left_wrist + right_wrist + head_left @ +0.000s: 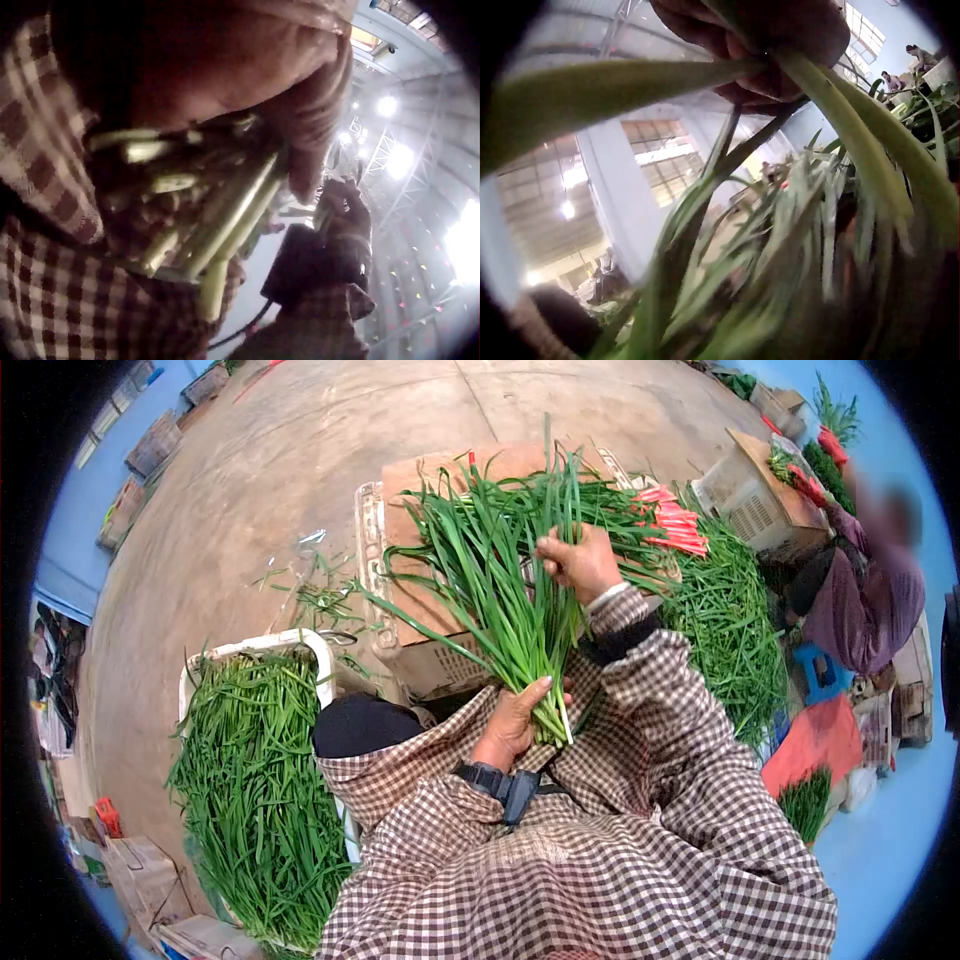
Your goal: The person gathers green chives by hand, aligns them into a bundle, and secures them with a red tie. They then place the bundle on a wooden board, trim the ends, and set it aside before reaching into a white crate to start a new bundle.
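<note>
At my 9 o'clock a white crate (pixel 318 650) stands on the floor, packed with cut chives lying lengthwise. My left hand (pixel 512 722) is low and close to my lap, its fingers curled tight round the bottom of the bunch of chives (pixel 500 590). The bunch stands nearly upright in that grip. Its long axis runs from the pale cut ends at 6 o'clock up to the leaf tips, which fan out between 10 and 1 o'clock over the sheet of cardboard (pixel 430 470) in front of me. My right hand (pixel 580 563) is at about 1 o'clock from the left one, halfway up the bunch on its right side, closed on some of the leaves. So both hands are on the bunch: the left carries it at the base, the right works among the blades. Further right lie red ties (pixel 675 520), then a loose pile of chives (pixel 730 620) at 3 o'clock, and past it another person (pixel 870 600) sits.

The head view gives the whole layout, but my fingers hide the grips. The left wrist view looks up at the stem ends (pixel 195 217), packed together under my fingers (pixel 315 112). The right wrist view shows my fingertips (pixel 780 37) pinching a single leaf (pixel 840 120) apart from the rest, which the head view does not show.
</note>
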### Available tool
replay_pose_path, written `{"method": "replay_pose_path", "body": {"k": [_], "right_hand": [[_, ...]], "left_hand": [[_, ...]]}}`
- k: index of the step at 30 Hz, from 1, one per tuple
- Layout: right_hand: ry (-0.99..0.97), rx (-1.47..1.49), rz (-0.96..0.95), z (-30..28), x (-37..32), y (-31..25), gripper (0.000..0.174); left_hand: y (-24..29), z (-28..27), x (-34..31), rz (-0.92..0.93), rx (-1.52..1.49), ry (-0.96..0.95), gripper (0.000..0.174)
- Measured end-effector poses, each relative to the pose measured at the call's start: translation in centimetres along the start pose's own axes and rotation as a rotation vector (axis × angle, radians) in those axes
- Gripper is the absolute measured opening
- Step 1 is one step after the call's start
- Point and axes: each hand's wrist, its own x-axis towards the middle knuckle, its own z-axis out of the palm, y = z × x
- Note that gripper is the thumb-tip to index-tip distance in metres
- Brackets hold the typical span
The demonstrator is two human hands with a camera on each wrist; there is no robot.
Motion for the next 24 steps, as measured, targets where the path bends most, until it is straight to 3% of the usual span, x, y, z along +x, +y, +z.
{"method": "replay_pose_path", "body": {"k": [3,7,10,11,13,15,17,19,22,23,24], "right_hand": [[-0.014,-0.069,-0.037,-0.1,1.0,-1.2,0.010],[0.020,-0.045,-0.078,0.2,2.4,-2.0,0.011],[0.127,-0.226,-0.101,-1.0,3.4,-4.3,0.012],[0.191,-0.052,-0.200,-1.7,5.0,-3.8,0.010],[0.256,-0.312,-0.244,-5.0,7.7,-5.2,0.011],[0.252,-0.295,-0.281,-9.2,9.8,-7.1,0.013],[0.366,-0.306,-0.470,-12.1,7.6,-10.6,0.013],[0.463,-0.412,-0.421,-17.9,7.0,-13.2,0.013],[0.400,-0.209,-0.305,-29.5,4.1,-16.3,0.018],[0.489,-0.250,-0.291,-31.6,1.4,-16.7,0.017],[0.727,-0.353,-0.270,-32.4,-0.7,-17.1,0.023]], "left_hand": [[-0.1,0.0,0.0,-0.027,0.040,0.007,0.041],[-0.3,-0.3,0.3,-0.006,0.057,0.015,0.033],[0.2,0.2,-0.2,-0.020,0.088,0.078,0.025],[0.1,0.0,-0.1,-0.023,0.091,0.075,0.025],[-0.3,-0.7,0.4,-0.015,0.082,0.040,0.024],[-0.3,-0.9,0.4,-0.012,0.094,0.032,0.024],[-0.1,-0.8,0.3,-0.044,0.076,0.038,0.025],[0.1,-0.2,0.0,-0.015,0.067,0.049,0.026],[-0.2,-0.7,0.1,-0.023,0.033,0.046,0.026],[-0.1,-1.0,0.2,-0.060,0.009,0.030,0.026],[0.1,-1.0,0.1,-0.074,0.012,0.017,0.027]]}}
